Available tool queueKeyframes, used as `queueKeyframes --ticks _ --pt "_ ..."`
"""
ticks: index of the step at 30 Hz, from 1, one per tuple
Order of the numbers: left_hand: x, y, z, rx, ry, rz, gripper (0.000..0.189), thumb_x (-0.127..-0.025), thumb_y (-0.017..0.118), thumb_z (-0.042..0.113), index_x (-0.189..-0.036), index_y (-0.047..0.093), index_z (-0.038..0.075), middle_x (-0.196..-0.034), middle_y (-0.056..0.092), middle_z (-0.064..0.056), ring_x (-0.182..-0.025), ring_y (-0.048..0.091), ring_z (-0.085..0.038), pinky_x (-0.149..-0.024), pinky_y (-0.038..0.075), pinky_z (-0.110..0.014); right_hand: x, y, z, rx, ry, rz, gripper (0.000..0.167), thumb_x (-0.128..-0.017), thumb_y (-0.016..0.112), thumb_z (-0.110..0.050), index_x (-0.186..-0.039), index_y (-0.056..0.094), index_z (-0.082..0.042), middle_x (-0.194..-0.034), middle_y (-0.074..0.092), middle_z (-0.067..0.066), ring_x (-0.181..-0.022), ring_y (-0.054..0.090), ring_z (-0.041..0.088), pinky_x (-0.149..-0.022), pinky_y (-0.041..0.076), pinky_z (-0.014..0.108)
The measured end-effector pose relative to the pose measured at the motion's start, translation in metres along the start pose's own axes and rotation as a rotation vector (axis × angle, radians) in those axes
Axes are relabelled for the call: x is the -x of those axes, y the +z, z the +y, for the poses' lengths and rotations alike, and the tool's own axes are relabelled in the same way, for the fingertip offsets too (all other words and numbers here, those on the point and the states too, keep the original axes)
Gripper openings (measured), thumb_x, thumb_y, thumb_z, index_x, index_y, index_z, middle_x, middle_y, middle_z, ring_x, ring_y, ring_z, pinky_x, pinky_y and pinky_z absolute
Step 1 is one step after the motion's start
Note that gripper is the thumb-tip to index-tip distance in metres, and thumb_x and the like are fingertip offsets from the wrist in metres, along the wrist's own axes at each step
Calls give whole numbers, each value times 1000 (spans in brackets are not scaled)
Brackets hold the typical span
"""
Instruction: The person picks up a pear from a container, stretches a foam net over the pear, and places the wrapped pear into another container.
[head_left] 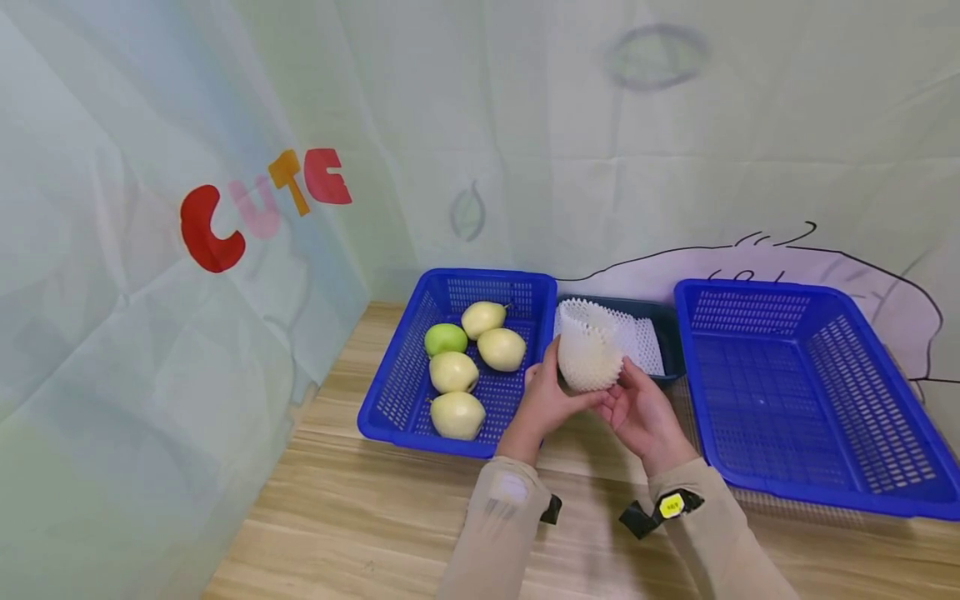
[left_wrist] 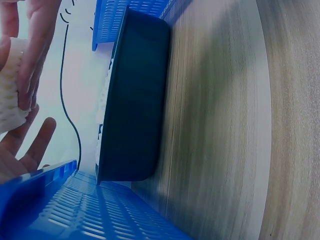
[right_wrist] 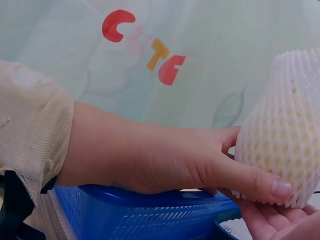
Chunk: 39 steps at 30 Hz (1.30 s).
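Note:
A pear in a white foam net sleeve [head_left: 588, 354] is held up in front of me between both hands, its yellowish skin showing through the mesh in the right wrist view. My left hand [head_left: 551, 400] grips it from the left, thumb across its lower front. From the lower right, my right hand [head_left: 645, 417] holds it, with fingers under its base. The sleeve's upper end stands up loose above the fruit. Behind it, more white foam netting [head_left: 648, 346] lies in a dark green bin [head_left: 672, 321], partly hidden by the hands and the pear.
Left of the bin, a blue basket [head_left: 386, 429] holds several pale yellow pears [head_left: 457, 417] and one green fruit [head_left: 446, 339]. Another blue basket [head_left: 765, 400] stands to the right. All sit on a wood-grain table [head_left: 337, 508] against a printed cloth backdrop [head_left: 510, 150].

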<state>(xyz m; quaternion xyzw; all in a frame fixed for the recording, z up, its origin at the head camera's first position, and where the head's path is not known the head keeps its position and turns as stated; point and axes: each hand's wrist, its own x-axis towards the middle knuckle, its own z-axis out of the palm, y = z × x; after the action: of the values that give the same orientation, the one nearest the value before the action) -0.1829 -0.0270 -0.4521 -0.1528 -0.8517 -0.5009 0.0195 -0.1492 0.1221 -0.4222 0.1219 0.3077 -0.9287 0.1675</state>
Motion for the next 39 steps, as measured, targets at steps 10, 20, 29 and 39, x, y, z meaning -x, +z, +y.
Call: queueKeyframes --ticks 10,20,29,39 --pt "-1 -1 0 -22 34 8 99 -67 82 33 -144 24 10 -139 44 -8 -122 41 -22 -102 22 -39 0 2 0 -66 15 22 30 -101 33 -29 -102 57 -11 -89 67 6 -80 64 14 -77 51 25" --pt "1 0 3 21 -43 0 105 -66 83 38 -146 19 17 -141 40 -5 -127 30 -26 -103 22 -43 -1 3 0 -75 19 50 24 -100 36 -28 -111 48 -10 -92 66 6 -78 64 14 -77 51 27" --pt "2 2 0 22 -39 21 101 -67 82 35 -144 21 12 -139 42 -8 -127 34 -27 -104 20 -40 0 2 2 -94 20 67 28 -101 35 -26 -97 58 -9 -88 66 7 -78 64 15 -76 52 28" --pt "2 2 0 40 -66 18 105 -66 83 35 -146 18 14 -140 41 -8 -128 30 -29 -104 22 -42 0 5 3 -68 16 109 19 -100 39 -27 -102 52 -14 -90 59 4 -71 62 12 -76 50 27"
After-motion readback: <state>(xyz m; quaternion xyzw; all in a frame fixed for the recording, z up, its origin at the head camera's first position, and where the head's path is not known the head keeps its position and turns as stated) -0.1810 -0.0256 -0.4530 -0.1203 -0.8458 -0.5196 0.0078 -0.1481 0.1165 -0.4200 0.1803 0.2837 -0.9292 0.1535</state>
